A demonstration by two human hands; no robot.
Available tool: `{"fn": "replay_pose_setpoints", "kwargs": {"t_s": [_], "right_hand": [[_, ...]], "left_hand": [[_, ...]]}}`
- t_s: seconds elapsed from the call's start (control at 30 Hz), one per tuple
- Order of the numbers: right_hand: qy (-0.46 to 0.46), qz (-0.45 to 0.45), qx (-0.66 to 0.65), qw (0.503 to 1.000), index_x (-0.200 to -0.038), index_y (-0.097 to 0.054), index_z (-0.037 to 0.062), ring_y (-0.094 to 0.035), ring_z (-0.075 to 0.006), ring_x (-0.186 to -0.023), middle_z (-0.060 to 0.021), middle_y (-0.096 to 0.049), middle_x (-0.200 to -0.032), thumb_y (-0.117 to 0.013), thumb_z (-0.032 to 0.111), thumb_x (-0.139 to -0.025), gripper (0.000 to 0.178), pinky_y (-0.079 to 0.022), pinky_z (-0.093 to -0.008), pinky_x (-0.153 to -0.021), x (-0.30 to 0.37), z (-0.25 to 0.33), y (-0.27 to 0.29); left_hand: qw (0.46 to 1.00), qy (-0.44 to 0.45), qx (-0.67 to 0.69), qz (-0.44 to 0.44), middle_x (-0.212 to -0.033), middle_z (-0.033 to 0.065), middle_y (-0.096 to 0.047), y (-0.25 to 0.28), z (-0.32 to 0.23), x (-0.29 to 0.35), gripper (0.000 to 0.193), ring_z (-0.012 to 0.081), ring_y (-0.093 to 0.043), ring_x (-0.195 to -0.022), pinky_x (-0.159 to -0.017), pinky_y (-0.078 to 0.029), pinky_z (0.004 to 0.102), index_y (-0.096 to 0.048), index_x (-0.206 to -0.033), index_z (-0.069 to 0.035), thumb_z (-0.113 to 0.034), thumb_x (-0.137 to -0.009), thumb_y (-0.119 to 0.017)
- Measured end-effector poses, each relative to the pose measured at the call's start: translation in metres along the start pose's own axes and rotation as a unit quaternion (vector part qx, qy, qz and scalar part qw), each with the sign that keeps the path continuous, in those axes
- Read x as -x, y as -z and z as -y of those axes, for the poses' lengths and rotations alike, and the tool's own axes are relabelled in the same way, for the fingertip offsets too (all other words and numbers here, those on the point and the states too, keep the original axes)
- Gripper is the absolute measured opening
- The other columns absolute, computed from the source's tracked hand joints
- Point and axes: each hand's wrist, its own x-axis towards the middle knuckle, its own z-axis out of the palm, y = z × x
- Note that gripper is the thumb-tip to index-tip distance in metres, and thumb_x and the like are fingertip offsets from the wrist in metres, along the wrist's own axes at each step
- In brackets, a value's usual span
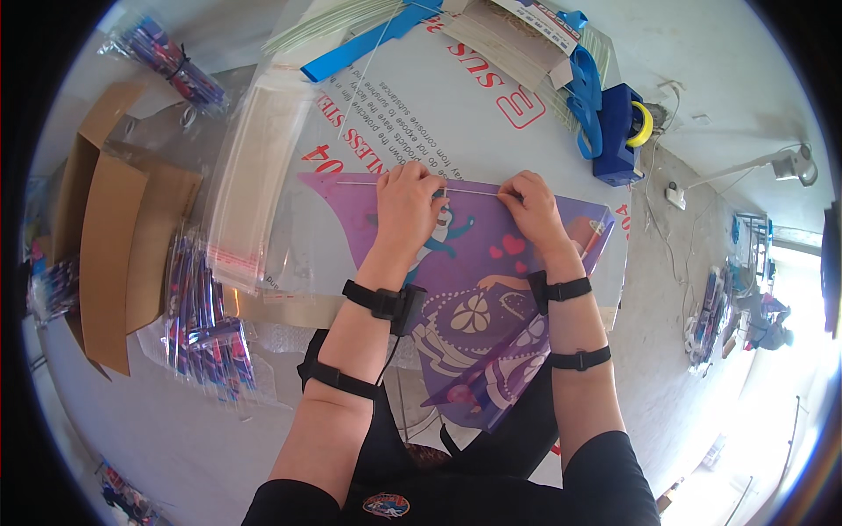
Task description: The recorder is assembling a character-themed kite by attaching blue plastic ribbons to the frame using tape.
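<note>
A purple printed sheet (469,302), thin and glossy, lies over the near part of the table and hangs down toward my lap. Cartoon figures, red hearts and a dress pattern cover it, and its lower right part curls over. Along its far edge runs a thin white rod (474,190). My left hand (410,206) is closed, its thumb and fingers pinching the rod and sheet edge left of the middle. Farther right, my right hand (532,210) pinches the same edge with curled fingers. The fingertips partly hide the rod.
On the tabletop (474,131) lie clear plastic sleeves (254,193), a blue strip (373,39) and bundles of thin pale sticks (329,22). A blue tape dispenser (618,140) stands far right beside blue scissors-like handles (586,96). Left are a cardboard box (127,245) and wrapped purple bundles (206,324).
</note>
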Motion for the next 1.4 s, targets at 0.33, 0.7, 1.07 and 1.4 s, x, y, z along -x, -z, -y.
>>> {"fn": "replay_pose_setpoints", "kwargs": {"t_s": [0.33, 0.7, 1.07, 1.4], "right_hand": [[-0.024, 0.002, 0.009, 1.000, -0.079, -0.063, 0.0045, -0.055, -0.0279, -0.083, -0.0085, -0.058, -0.080, -0.068, 0.004, -0.072, 0.008, -0.046, -0.0362, -0.073, 0.001, 0.004, -0.001], [-0.004, -0.012, 0.047, 0.999, -0.078, -0.065, 0.0068, -0.055, -0.0275, -0.083, -0.0062, -0.058, -0.080, -0.068, 0.008, -0.073, 0.006, -0.045, -0.0373, -0.074, -0.002, 0.004, -0.008], [-0.005, -0.014, 0.048, 0.999, -0.080, -0.067, 0.0107, -0.055, -0.0256, -0.086, -0.0028, -0.059, -0.081, -0.069, 0.014, -0.074, 0.007, -0.042, -0.0376, -0.079, -0.001, 0.004, -0.012], [-0.021, -0.011, 0.058, 0.998, -0.080, -0.067, 0.0115, -0.055, -0.0252, -0.085, -0.0021, -0.059, -0.081, -0.069, 0.015, -0.075, 0.007, -0.042, -0.0380, -0.078, -0.002, 0.008, -0.013]], "left_hand": [[1.000, -0.002, -0.001, -0.008, -0.088, 0.0017, -0.055, 0.000, -0.002, 0.001, 0.019, 0.0240, -0.054, -0.092, -0.085, -0.039, 0.0399, -0.069, -0.085, -0.012, -0.012, -0.067, -0.076], [1.000, 0.006, 0.010, -0.004, -0.089, 0.0016, -0.056, 0.001, 0.000, 0.000, 0.018, 0.0234, -0.054, -0.093, -0.087, -0.039, 0.0391, -0.069, -0.085, -0.012, -0.010, -0.067, -0.075], [1.000, -0.002, 0.010, -0.010, -0.088, 0.0018, -0.056, 0.000, 0.000, 0.001, 0.018, 0.0235, -0.054, -0.091, -0.083, -0.039, 0.0388, -0.069, -0.084, -0.012, -0.011, -0.067, -0.076], [1.000, 0.002, 0.012, -0.019, -0.085, 0.0014, -0.055, -0.001, -0.003, 0.000, 0.018, 0.0220, -0.053, -0.090, -0.084, -0.038, 0.0384, -0.070, -0.082, -0.011, -0.009, -0.065, -0.076]]}}
